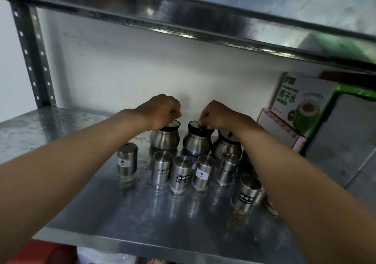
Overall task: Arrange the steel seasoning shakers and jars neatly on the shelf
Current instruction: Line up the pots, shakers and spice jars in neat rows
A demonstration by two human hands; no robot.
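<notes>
Both hands are up at the back row of the steel shelf (81,206), each on its own round-bellied jar. The left hand (160,111) has its grip curled over the top of the left jar (164,139), fingers pinching at the lid rim. The right hand (218,114) is doing the same on the middle jar (196,142), fingertips pinched on its black-rimmed lid, and that jar looks tipped a bit. A third jar (224,146) sits just beside it on the right, partly behind the right forearm, nobody touching it.

In front of the jars there's a loose row of cylinder shakers, all upright. The far-left shaker (127,165) stands apart from the rest with a small white label. Then a plain shaker (161,169), a black-label shaker (181,175), a white-label shaker (203,173) and another shaker (227,169) packed close together. One more black-label shaker (246,194) sits nearer the front edge on the right, touching or almost touching the right arm. Something else is tucked behind that arm, can't tell what.

Off to the right on the same shelf there's a coconut water box (299,105) leaning with a green tray (350,93) behind it. Upper shelf (203,25) runs across the top, pretty blurred.
</notes>
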